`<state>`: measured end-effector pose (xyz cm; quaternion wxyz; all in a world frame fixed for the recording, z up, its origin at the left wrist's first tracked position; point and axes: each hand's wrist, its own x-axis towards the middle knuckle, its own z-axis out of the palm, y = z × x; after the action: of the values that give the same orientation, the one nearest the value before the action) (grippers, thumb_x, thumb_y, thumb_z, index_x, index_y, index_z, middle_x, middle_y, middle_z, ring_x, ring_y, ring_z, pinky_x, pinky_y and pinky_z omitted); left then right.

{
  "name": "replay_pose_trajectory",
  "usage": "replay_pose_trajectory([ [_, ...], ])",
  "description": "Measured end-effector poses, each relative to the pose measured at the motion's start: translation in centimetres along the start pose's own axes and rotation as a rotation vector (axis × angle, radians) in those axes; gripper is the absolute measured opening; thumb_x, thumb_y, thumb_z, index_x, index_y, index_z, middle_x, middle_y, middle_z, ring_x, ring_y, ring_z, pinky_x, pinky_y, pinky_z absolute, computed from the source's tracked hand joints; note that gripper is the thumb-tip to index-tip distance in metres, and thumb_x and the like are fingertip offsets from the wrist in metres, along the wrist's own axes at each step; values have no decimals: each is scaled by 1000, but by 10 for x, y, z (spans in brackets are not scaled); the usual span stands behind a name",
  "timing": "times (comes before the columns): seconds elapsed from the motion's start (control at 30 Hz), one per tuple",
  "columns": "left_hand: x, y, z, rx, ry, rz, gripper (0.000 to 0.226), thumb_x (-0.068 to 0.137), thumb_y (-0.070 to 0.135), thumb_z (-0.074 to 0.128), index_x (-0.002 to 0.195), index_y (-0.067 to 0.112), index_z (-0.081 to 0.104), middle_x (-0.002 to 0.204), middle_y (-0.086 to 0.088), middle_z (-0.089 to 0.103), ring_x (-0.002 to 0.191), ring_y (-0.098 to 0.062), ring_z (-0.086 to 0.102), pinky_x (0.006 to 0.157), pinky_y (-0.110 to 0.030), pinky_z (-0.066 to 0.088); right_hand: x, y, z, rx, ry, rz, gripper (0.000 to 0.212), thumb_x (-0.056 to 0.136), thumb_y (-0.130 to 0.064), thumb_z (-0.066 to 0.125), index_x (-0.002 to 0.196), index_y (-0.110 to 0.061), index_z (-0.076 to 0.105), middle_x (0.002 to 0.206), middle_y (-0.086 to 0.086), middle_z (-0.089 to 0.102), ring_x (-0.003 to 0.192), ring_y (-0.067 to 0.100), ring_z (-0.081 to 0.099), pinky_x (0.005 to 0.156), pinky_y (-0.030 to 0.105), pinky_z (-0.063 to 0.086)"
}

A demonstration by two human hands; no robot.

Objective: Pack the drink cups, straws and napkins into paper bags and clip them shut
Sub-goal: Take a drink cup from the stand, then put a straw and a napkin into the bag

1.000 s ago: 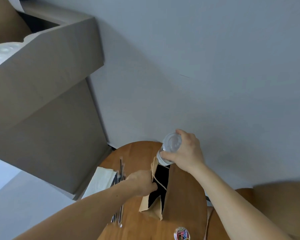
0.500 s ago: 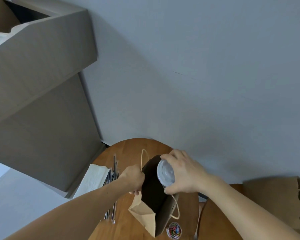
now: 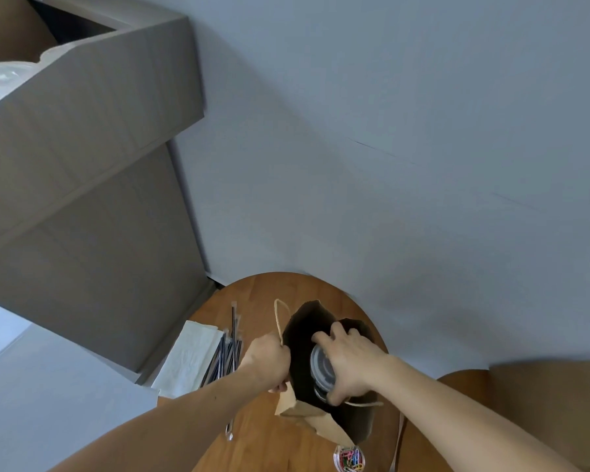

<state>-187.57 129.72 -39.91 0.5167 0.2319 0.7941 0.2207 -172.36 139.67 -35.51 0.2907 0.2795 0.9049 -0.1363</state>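
Closest to me, just in front of the open paper bag (image 3: 315, 422), sits a small clear tub of coloured paper clips (image 3: 349, 457) on the round wooden table (image 3: 269, 291). The bag stands in the middle of the table with its mouth gaping dark. The left hand (image 3: 268, 361) is at the bag's left rim, fingers curled tight and pinching the paper edge by the twine handle to hold the mouth apart. The right hand (image 3: 349, 364) reaches into the mouth from the bag's right side, fingers and thumb wrapped round the top of a clear lidded drink cup (image 3: 321, 369), which sits partly down inside the bag, its lid showing below the rim. Left of the bag lies a bundle of wrapped dark straws (image 3: 227, 356), and just beyond them to the left a stack of white napkins (image 3: 191, 359) near the table's edge. Well off to the bag's right a second brown bag (image 3: 542, 403) lies flat. Behind and left of the bag rises a grey cabinet (image 3: 82, 233), with a plain pale wall (image 3: 389, 131) beyond it.
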Motion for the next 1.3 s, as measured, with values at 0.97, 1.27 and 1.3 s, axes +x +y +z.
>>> replay_pose_trajectory([
  [0.97,3,-19,0,80,-63,71,16,99,26,51,108,15,59,90,-7,69,59,-15,71,54,-22,57,100,-19,109,-16,-92,192,85,91,-35,58,154,-19,4,149,22,23,124,40,45,99,47,45],
  [1.27,-12,-3,-15,340,-196,166,26,93,35,54,110,16,61,89,-7,73,67,-15,71,67,-29,61,-9,-18,-4,108,191,38,42,91,-59,47,68,-24,53,60,-9,52,55,7,46,66,27,32],
  [1.3,-15,0,-19,372,-231,179,32,92,38,56,114,16,61,92,-7,73,71,-15,72,72,-31,61,-23,-15,-15,173,242,41,50,90,-65,43,60,-26,48,53,-9,46,54,5,43,70,27,30],
])
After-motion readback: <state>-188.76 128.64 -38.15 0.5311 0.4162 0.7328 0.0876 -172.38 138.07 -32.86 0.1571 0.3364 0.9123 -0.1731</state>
